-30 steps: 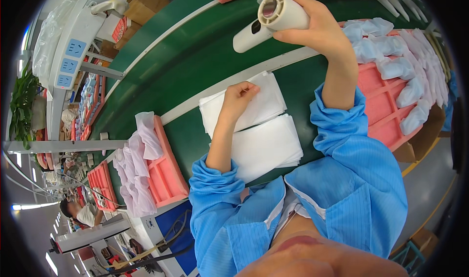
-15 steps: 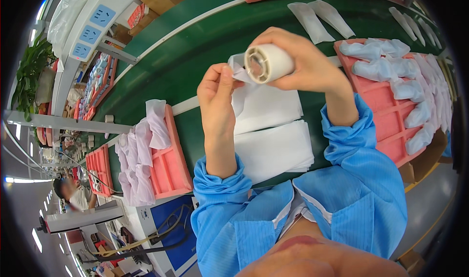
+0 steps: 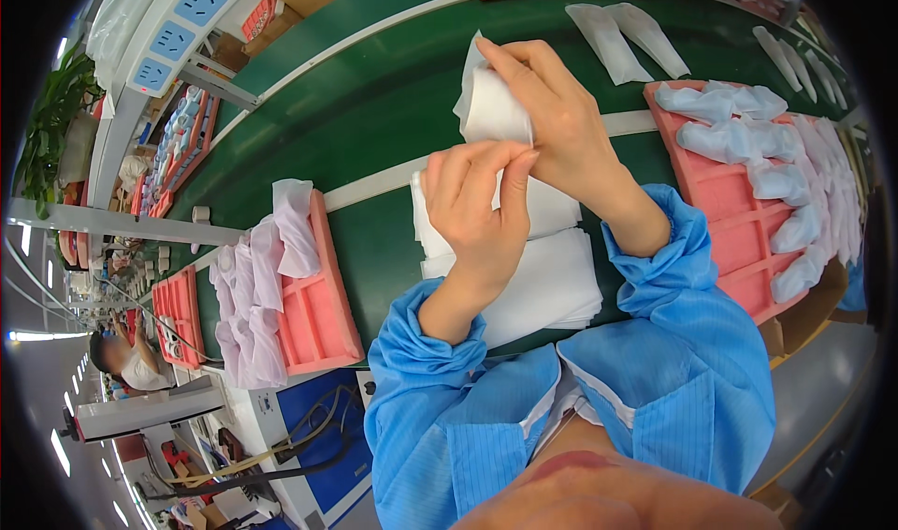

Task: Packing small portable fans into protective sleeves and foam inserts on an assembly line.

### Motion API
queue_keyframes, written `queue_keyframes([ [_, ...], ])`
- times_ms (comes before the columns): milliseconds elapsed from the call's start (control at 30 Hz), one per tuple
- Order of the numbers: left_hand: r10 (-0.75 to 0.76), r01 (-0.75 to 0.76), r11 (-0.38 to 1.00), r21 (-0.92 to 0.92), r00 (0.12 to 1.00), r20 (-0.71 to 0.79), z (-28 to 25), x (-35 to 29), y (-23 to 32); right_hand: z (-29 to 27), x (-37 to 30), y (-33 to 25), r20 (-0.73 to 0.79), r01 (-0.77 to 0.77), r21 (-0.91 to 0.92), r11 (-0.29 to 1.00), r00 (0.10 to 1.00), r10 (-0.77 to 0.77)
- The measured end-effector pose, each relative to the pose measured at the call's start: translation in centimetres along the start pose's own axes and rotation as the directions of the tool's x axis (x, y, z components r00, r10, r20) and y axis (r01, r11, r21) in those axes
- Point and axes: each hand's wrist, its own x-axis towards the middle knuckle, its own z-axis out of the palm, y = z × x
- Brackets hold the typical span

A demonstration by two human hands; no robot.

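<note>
Two hands work on one thin white sleeve (image 3: 496, 109), held in the air beyond the pale rail (image 3: 369, 186) along the far edge of the green tabletop (image 3: 382, 249). Going from the left, the left hand (image 3: 479, 203) could, I judge, tear the sleeve's rim by tugging too hard, since its pull falls on a small pinch. In the middle, the sleeve could bunch or skew around the rounded bulk inside (covered, so I cannot tell its kind). Farther right, too loose a hold by the right hand (image 3: 561, 109) could drop everything, perhaps onto the white sheets (image 3: 552, 277) stacked by the tabletop's near edge, well left of the pink tray (image 3: 730, 226).

As for the grip, the left thumb and forefinger look nearly closed on the sleeve's near rim, the other fingers curled. The right hand is partly open, curved around the sleeve's right side, one fingertip at its upper corner.
</note>
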Motion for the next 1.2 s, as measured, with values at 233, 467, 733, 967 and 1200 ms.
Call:
queue_keyframes([
  [233,-0.263,0.298,0.937,-0.184,0.945,0.193,-1.0,2.0,-1.1,0.5,-0.6,-1.3,0.244,-0.444,0.462,0.768,0.896,0.371],
  [467,-0.226,0.319,0.507,-0.801,0.946,0.234,-4.5,2.6,-4.5,0.1,-0.5,-0.3,0.424,-0.322,0.501,0.803,0.9,0.097],
  [733,-0.155,0.119,0.926,-0.358,0.985,-0.074,-3.7,2.3,-4.3,1.2,-0.6,-0.5,0.205,-0.209,0.015,0.978,0.958,0.202],
  [967,0.025,-0.017,0.999,0.044,0.983,-0.18,-3.6,2.1,-3.3,1.3,-0.9,-0.7,0.3,-0.342,0.101,0.934,0.906,0.299],
  [1200,-0.62,0.455,0.615,-0.644,0.783,-0.039,-5.9,3.5,-7.0,1.0,-0.8,2.0,0.875,-0.808,0.418,0.416,0.481,0.056],
])
